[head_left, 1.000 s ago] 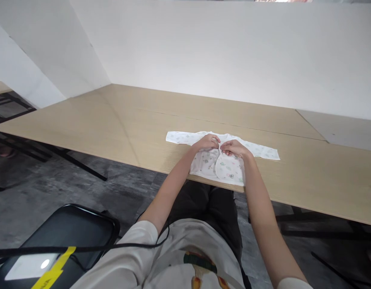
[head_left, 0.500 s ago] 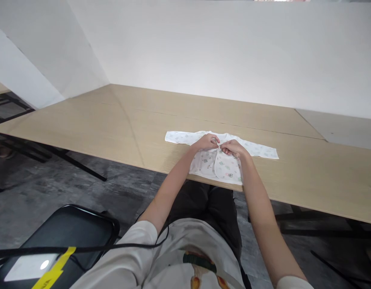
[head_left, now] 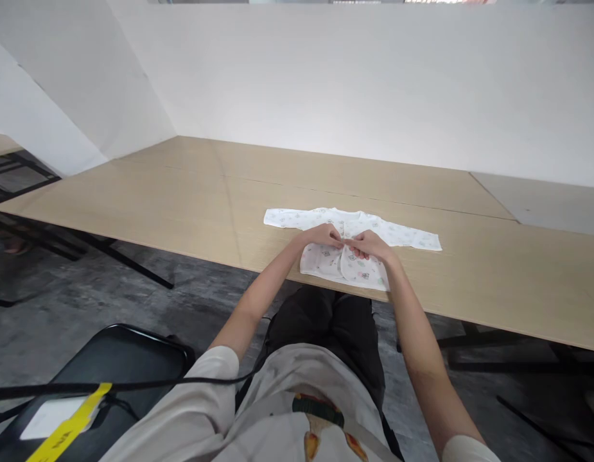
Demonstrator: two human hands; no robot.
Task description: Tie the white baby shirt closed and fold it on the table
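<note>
A small white baby shirt point(head_left: 364, 274) with a print of little figures lies face up at the table's front edge, sleeves spread to both sides. My left hand point(head_left: 325, 236) pinches the shirt's front opening from the left. From the right, my right hand point(head_left: 366, 245) grips the same opening, its fingers curled. The fingertips of both hands meet at the middle of the front. Whatever fastening may sit between them is hidden by the fingers. Below the hands the two front edges part in a rounded curve.
The wooden table point(head_left: 181, 192) runs against a white wall panel point(head_left: 325, 83), with a grey board point(head_left: 557, 199) at the right. A black chair point(head_left: 147, 353) stands at lower left, bearing a white device point(head_left: 51, 417) with yellow tape point(head_left: 70, 427). A black cable point(head_left: 181, 382) crosses to my body.
Both hands have moved slightly down the shirt's front, toward me. My left fingers have closed in on the opening, and the fingertips now meet.
</note>
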